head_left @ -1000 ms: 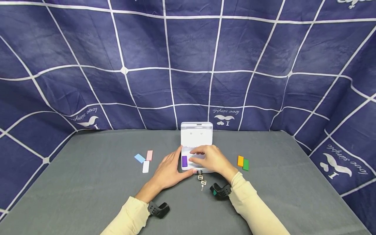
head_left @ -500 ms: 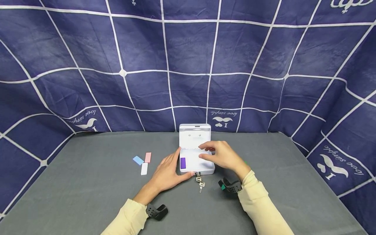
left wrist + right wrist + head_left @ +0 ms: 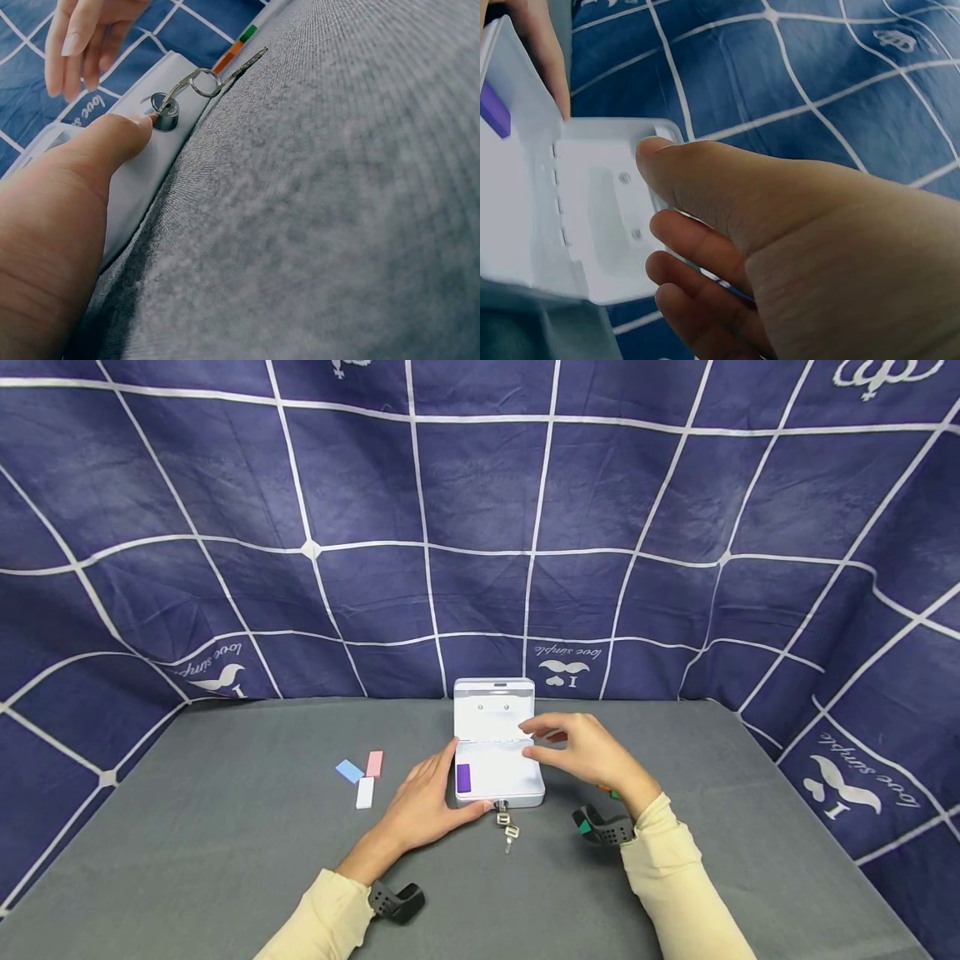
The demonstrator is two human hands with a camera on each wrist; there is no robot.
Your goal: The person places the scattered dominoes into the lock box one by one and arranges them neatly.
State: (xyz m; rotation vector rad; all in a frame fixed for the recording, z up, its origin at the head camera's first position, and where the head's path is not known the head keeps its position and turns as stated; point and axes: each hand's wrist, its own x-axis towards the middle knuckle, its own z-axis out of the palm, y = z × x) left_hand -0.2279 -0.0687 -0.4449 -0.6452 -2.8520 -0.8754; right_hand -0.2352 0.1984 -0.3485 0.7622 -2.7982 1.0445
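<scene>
A small white metal lockbox (image 3: 497, 768) stands with its lid (image 3: 493, 714) raised toward the back. Inside, against its left wall, lies a purple domino-like block (image 3: 463, 778). My left hand (image 3: 420, 806) rests along the box's left side, its fingers straight and its thumb at the front beside the lock (image 3: 165, 112). A key sits in that lock, and a ring with a second key (image 3: 512, 833) hangs from it. Over the box's right part, my right hand (image 3: 588, 747) hovers with loosely bent fingers and holds nothing; the right wrist view shows a gap between thumb and fingers.
Left of the box, blue (image 3: 349, 771), pink (image 3: 375, 763) and white (image 3: 364, 792) blocks lie on the grey cloth. Orange and green (image 3: 248, 34) blocks lie to the right, mostly hidden behind my right wrist in the head view. A blue gridded curtain (image 3: 480, 527) hangs behind the table.
My right hand has drawn back to the right and up from beside the purple block. The left hand stays against the box. The head view has shifted slightly.
</scene>
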